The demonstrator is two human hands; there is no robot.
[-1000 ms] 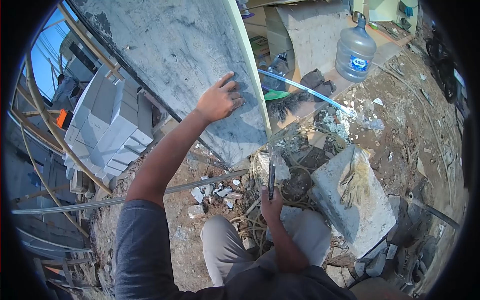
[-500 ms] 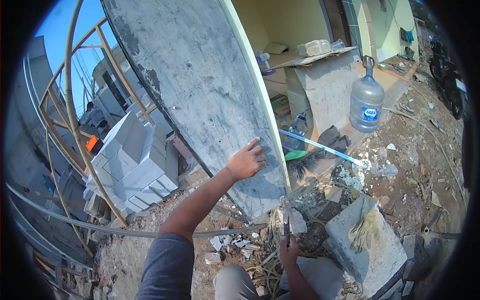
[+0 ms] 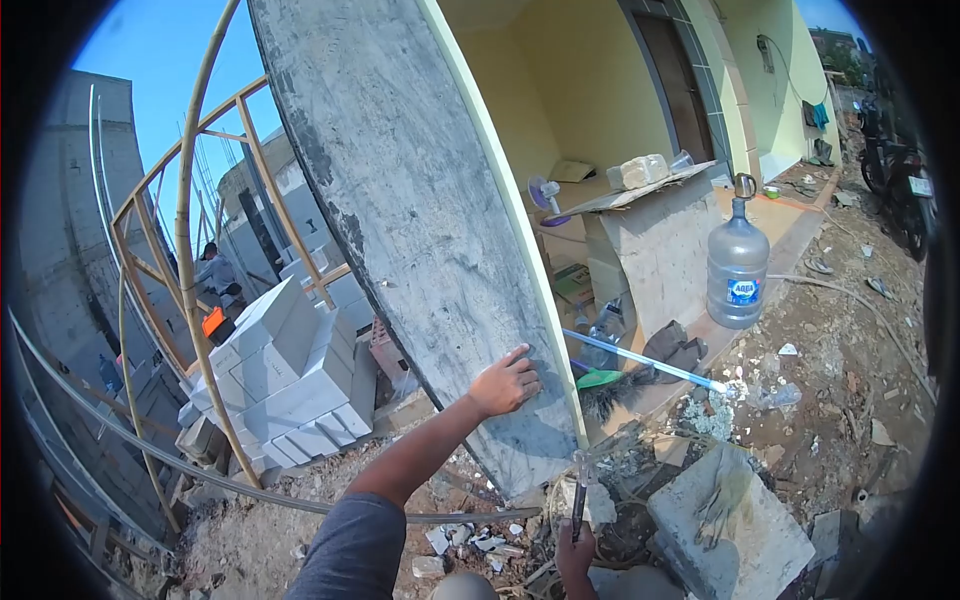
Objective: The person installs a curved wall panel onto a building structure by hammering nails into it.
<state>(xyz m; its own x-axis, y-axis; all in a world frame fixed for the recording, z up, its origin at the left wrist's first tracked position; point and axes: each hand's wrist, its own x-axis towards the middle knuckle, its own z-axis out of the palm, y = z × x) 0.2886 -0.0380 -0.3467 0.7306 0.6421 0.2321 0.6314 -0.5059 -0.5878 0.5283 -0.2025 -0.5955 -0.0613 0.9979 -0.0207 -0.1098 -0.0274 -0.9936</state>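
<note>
My left hand (image 3: 505, 386) rests against the grey plastered wall face (image 3: 415, 215), near its lower end, index finger stretched out and the other fingers partly bent. It holds nothing. Low in the view, my right hand (image 3: 574, 550) is closed around a hand tool with a dark handle and a pale, worn metal end (image 3: 580, 480). The tool points upward, its top close to the bottom corner of the wall's pale yellow edge (image 3: 515, 215). I cannot tell the tool's exact kind. A work glove (image 3: 715, 510) lies on a concrete block (image 3: 770, 530) to the right.
White blocks (image 3: 300, 385) are stacked at the left, behind a bent bamboo pole (image 3: 187, 240). A person (image 3: 218, 270) is in the left background. To the right stand a large water bottle (image 3: 739, 265) and a blue-handled pole (image 3: 650, 362). Rubble (image 3: 480, 550) covers the ground.
The whole view has tilted up, so the wall, bottle and blocks sit lower in the picture. My left hand stays on the wall, and my right hand keeps its hold on the tool.
</note>
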